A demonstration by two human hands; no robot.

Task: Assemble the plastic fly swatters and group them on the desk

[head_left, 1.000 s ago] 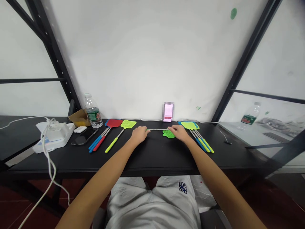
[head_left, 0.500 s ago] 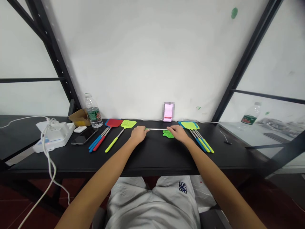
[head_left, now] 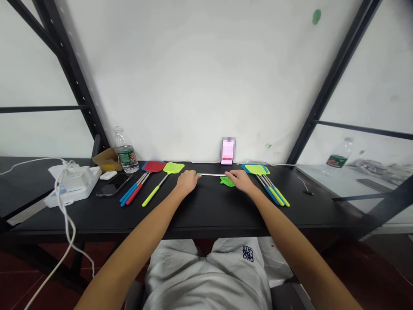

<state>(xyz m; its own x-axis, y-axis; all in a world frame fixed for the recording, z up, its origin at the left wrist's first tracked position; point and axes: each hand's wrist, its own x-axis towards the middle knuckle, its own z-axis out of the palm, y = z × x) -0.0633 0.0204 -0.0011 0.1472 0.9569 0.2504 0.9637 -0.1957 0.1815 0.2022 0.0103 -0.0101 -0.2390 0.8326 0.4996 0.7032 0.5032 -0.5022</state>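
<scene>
A fly swatter with a thin metal rod (head_left: 211, 174) is stretched level between my hands above the table. My left hand (head_left: 187, 181) is closed around one end, where a bit of green shows at the fingers. At the other end, my right hand (head_left: 241, 180) grips the rod with thumb and fingers. A green perforated piece (head_left: 227, 181) shows just under and left of the right hand; whether it joins the rod is hidden. Left of my hands lie a yellow-green swatter (head_left: 155, 190) and a group of red and blue swatters (head_left: 138, 189). Yellow-green and blue swatters (head_left: 271, 189) lie on the right.
A phone with a lit pink screen (head_left: 227, 151) leans on the wall. At the left stand a water bottle (head_left: 126, 153), a cardboard box (head_left: 108, 160), a dark phone (head_left: 114, 185), a white case (head_left: 108, 175) and a power strip (head_left: 75, 185) with cables. A short cable (head_left: 308, 193) lies right.
</scene>
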